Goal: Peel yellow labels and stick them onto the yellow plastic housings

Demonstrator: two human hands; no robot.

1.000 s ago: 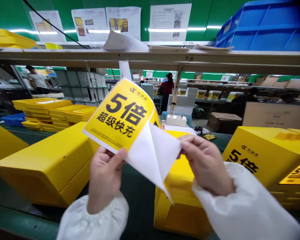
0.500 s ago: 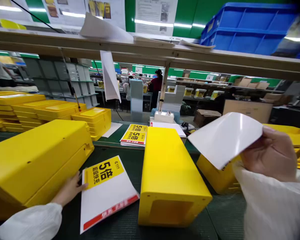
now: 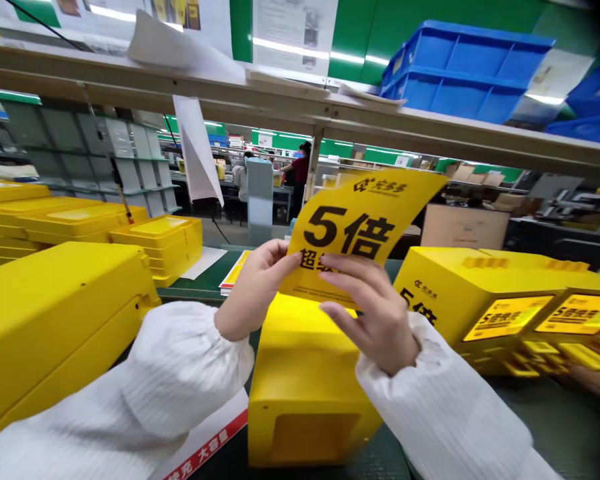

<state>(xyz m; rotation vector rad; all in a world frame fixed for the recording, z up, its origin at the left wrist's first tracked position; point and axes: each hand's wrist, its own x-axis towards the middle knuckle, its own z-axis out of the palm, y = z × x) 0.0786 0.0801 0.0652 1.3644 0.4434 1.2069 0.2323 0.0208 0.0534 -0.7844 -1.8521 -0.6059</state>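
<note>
A yellow label [image 3: 347, 220] with a large black "5倍" is held up in front of me, its upper right end curling back. My left hand [image 3: 257, 283] pinches the label's lower left edge between thumb and fingers. My right hand [image 3: 375, 310] lies against the label's printed face, fingers stretched out and thumb apart below them. Directly beneath stands a yellow box-shaped housing [image 3: 310, 373] with a recessed window at its near end. A white sheet with a red strip [image 3: 210, 443] lies left of the housing, partly covered by my left sleeve.
At left lies a big yellow housing [image 3: 55, 340], with stacked yellow covers [image 3: 157, 247] behind. Labelled yellow housings [image 3: 480, 287] stand at right, where another person's blurred arm [image 3: 597, 383] shows. Blue crates [image 3: 465, 73] sit on the overhead shelf [image 3: 280, 100].
My right hand has brought the label left over the middle housing, its printed face now toward me. My left hand has left the white sheet and risen to grip the label's edge.
</note>
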